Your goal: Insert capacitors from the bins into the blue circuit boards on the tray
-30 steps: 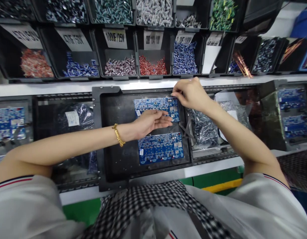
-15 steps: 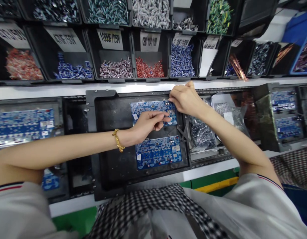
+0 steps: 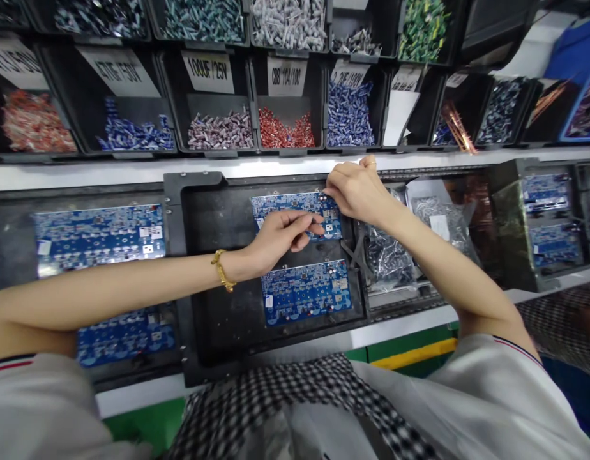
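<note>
Two blue circuit boards lie in a black tray (image 3: pixel 218 332). My right hand (image 3: pixel 355 191) is at the top right corner of the upper board (image 3: pixel 295 201), its fingertips pinched together there; whatever they grip is hidden. Over the middle of that board hovers my left hand (image 3: pixel 285 239), thumb and fingers closed round something small and dark that I cannot make out. The lower board (image 3: pixel 307 294) lies below my left hand, untouched, with a white label at its left.
Bins of red parts (image 3: pixel 285 130), blue parts (image 3: pixel 350 115) and others stand behind the tray. Left is another tray with boards (image 3: pixel 101 233). Bagged parts (image 3: pixel 391 255) lie right, beyond a black crossed piece (image 3: pixel 356 252). Farther right are more boards (image 3: pixel 546 191).
The boards in the left tray have moved right, up against my tray. My left hand has shifted slightly left; my right hand stays at the same corner.
</note>
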`<state>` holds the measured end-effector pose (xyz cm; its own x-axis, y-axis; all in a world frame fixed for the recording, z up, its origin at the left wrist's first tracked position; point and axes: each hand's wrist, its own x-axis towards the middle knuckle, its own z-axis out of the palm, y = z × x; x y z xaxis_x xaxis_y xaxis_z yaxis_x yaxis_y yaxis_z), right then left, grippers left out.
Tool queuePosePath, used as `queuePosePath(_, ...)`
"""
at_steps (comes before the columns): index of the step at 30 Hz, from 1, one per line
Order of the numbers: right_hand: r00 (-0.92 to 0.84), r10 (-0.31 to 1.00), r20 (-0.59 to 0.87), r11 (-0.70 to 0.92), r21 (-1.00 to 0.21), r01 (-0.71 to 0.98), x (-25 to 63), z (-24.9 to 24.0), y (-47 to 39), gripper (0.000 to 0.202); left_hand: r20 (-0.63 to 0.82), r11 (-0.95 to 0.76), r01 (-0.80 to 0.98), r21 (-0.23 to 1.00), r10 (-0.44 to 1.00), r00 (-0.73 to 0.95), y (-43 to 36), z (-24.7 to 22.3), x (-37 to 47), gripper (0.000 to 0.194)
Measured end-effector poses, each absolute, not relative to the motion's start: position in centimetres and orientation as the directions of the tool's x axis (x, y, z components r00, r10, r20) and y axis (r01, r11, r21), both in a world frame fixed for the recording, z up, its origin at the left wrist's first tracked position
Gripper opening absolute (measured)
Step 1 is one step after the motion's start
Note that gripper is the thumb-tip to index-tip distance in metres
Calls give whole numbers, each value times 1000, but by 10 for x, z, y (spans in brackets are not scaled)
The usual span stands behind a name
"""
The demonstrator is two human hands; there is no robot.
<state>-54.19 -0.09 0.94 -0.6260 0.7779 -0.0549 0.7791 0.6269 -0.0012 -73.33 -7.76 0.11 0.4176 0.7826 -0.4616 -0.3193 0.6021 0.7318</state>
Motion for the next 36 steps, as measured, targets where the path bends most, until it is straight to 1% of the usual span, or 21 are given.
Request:
queuePosePath(4,-609,792,-46,607,-45,793,-543,9,2,22,-497,643,-346,683,757,424,-77,2,-732,24)
queuePosePath(9,-563,826,-16,556,-135,820,-543,11,1,25,-547,685,-380,622,727,415,-76,3,-732,33)
queuePosePath(11,-520,854,-4,507,-210,836,-547,18,-10,25,-556,686,-400,608,727,403,-78,5,-732,34)
queuePosePath(15,-486,874,6,433,-464,773,-561,45,-51,21,-545,668,-416,617,744,387,-84,13,-727,33)
queuePosePath(17,-481,876,18,423,-505,752,-565,58,-73,16,-522,663,-417,622,748,411,-91,19,-722,34)
queuePosePath(19,-475,879,47,441,-463,769,-563,66,-90,12,-509,674,-421,607,737,445,-99,25,-719,33)
queuePosePath(21,-485,873,57,468,-383,797,-553,66,-102,13,-551,731,-401,552,681,482,-111,29,-719,31)
queuePosePath(23,-520,854,12,494,-328,805,-538,57,-110,14,-638,805,-343,484,593,492,-123,29,-722,28)
queuePosePath(25,-576,815,-66,528,-325,785,-524,44,-115,15,-704,854,-268,446,519,484,-134,25,-726,27)
queuePosePath(28,-640,759,-123,575,-334,747,-512,26,-117,16,-697,856,-182,483,502,512,-147,16,-732,22)
queuePosePath(30,-654,748,-117,594,-322,737,-510,20,-118,17,-658,830,-155,536,526,539,-151,11,-732,26)
queuePosePath(32,-656,747,-107,601,-312,736,-511,18,-119,18,-614,796,-166,582,564,552,-151,7,-731,29)
queuePosePath(36,-649,753,-110,596,-305,743,-512,20,-120,17,-601,789,-250,561,596,533,-146,4,-728,17)
